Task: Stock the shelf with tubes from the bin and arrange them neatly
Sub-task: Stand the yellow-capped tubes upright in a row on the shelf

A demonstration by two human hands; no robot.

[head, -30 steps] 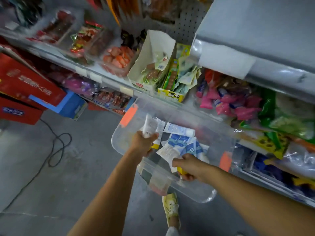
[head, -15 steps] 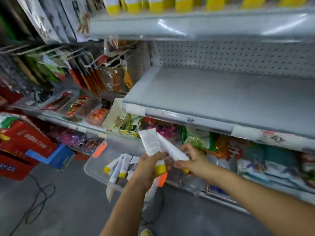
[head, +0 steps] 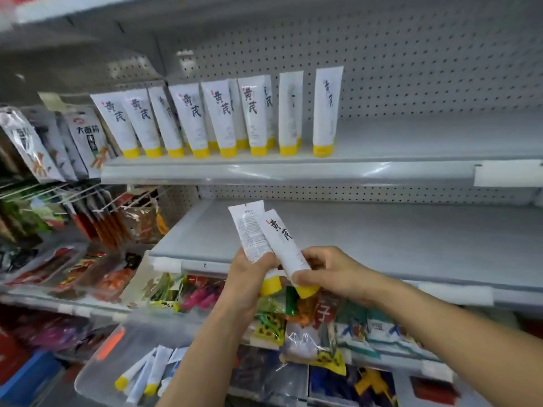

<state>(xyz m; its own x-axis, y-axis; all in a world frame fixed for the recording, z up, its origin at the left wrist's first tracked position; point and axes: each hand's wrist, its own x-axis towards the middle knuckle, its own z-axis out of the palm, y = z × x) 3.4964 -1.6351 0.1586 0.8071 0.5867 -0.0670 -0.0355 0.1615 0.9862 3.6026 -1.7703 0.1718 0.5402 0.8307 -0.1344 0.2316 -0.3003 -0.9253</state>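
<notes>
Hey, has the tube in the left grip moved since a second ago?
Yes, upward. The left grip has lifted its tube out of the clear bin, up to the front edge of the bare shelf.

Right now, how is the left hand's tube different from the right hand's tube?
The left tube, gripped by the left hand, shows its back, tiny print; the right tube, in the right hand, shows big black characters. The right tube overlaps in front of the left tube. Both are white, yellow caps down.

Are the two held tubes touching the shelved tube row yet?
Apart. Head view: the held tubes sit below the shelved row, with the shelf edge showing between them.
</notes>
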